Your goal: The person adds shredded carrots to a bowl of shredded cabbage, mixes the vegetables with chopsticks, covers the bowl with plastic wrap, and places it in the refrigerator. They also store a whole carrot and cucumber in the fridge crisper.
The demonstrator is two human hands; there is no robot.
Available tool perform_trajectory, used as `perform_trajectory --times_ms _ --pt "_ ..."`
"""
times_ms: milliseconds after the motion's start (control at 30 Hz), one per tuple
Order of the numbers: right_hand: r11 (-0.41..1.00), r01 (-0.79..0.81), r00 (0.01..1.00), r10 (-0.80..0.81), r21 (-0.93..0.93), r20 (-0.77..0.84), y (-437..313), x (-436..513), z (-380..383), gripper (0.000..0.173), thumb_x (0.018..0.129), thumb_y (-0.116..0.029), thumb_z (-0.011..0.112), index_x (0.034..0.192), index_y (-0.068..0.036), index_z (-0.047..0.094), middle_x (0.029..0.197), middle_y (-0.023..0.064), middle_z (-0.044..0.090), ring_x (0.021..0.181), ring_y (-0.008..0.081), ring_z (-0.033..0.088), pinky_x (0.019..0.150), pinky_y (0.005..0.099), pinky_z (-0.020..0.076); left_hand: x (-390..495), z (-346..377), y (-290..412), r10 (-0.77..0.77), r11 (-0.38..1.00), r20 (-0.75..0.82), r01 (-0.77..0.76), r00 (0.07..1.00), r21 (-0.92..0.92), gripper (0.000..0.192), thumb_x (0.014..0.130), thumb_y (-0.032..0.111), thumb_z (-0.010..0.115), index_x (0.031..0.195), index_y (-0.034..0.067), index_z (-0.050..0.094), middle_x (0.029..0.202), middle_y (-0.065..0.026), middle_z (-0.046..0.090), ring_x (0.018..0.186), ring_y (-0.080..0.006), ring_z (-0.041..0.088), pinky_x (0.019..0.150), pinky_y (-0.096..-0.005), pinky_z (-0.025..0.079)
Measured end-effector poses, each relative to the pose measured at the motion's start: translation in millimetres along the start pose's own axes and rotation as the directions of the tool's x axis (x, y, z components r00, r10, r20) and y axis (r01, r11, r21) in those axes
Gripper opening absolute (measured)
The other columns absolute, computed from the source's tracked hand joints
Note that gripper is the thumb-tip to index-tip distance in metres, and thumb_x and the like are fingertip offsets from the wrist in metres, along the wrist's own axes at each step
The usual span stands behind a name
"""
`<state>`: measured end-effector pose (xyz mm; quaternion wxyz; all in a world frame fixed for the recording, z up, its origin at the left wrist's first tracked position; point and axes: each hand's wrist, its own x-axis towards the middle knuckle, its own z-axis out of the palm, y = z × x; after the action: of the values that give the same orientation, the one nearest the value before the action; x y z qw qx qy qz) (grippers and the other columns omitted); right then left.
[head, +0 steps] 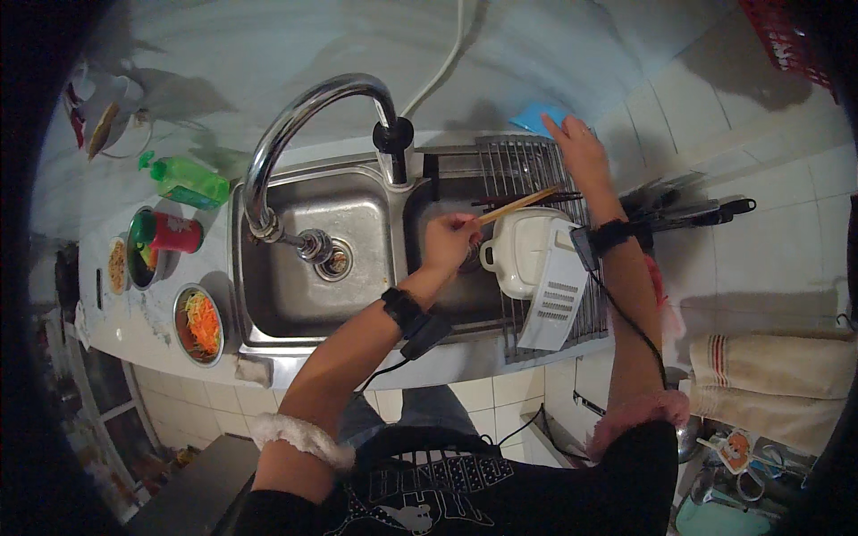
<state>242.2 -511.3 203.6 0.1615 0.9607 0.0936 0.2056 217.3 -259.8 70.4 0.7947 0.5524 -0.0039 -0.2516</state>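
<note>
My left hand is closed on the end of light wooden chopsticks, above the right sink basin. They point up to the right, over the wire drying rack. At the rack's back right corner, my right hand touches or holds a blue cloth or packet; which of the two I cannot tell. Dark chopsticks lie across the rack. In front of them rests a cream rectangular dish with handles, with a white flat grater leaning on it.
A chrome faucet arches over the left steel basin. On the left counter stand a bowl of shredded vegetables, a red container with a green lid and a green pump bottle. Knives with black handles stick out at the right.
</note>
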Motion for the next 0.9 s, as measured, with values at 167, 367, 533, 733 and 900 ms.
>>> perform_trajectory --times_ms 167,367,533,733,900 --pt "0.985 0.168 0.984 -0.166 -0.032 0.065 13.0 -6.3 -5.1 0.053 0.076 -0.004 0.053 0.127 -0.016 0.051 0.094 0.0063 0.052 0.091 0.0246 0.055 0.070 0.0344 0.0505 -16.3 -1.0 4.1 -0.106 0.994 -0.003 0.106 0.994 -0.032 0.009 0.085 0.005 0.064 0.089 -0.003 0.066 0.081 -0.0072 0.065 0.069 -0.0146 0.062 0.064 -0.0240 0.051" --pt "0.978 0.209 0.973 -0.208 0.005 0.102 1.2 -34.1 22.5 0.058 0.077 -0.003 0.053 0.133 -0.018 0.046 0.089 0.0064 0.051 0.085 0.0229 0.056 0.066 0.0358 0.0506 -41.1 -21.9 2.2 -0.119 0.993 0.052 0.120 0.992 -0.020 0.012 0.086 0.007 0.064 0.093 -0.003 0.066 0.083 -0.0061 0.064 0.070 -0.0131 0.061 0.065 -0.0234 0.050" --pt "0.965 0.261 0.944 -0.250 -0.022 0.216 -6.7 -61.7 53.1 0.057 0.079 -0.008 0.054 0.134 -0.015 0.043 0.096 0.0045 0.055 0.086 0.0200 0.060 0.059 0.0337 0.0530 -83.2 -56.3 11.1 -0.199 0.980 0.008 0.199 0.980 -0.017 0.015 0.087 0.010 0.064 0.096 -0.002 0.065 0.084 -0.0048 0.064 0.071 -0.0103 0.058 0.068 -0.0225 0.049" --pt "0.969 0.208 0.910 -0.242 0.134 0.337 10.8 -74.6 69.0 0.049 0.083 -0.007 0.050 0.132 -0.010 0.045 0.103 0.0128 0.061 0.094 0.0270 0.060 0.072 0.0377 0.0524 -130.6 -94.3 29.5 -0.222 0.975 -0.017 0.222 0.975 -0.024 0.018 0.087 0.009 0.063 0.101 -0.003 0.065 0.089 -0.0066 0.065 0.077 -0.0129 0.061 0.074 -0.0257 0.053" --pt "0.967 0.137 0.854 -0.224 0.213 0.469 20.0 -67.6 64.3 0.057 0.079 -0.002 0.052 0.135 -0.008 0.044 0.111 0.0194 0.059 0.100 0.0342 0.057 0.084 0.0415 0.0475 -170.5 -119.0 47.9 -0.105 0.994 -0.028 0.104 0.994 -0.022 0.018 0.085 0.007 0.066 0.100 -0.004 0.066 0.087 -0.0077 0.066 0.075 -0.0130 0.061 0.071 -0.0263 0.051"
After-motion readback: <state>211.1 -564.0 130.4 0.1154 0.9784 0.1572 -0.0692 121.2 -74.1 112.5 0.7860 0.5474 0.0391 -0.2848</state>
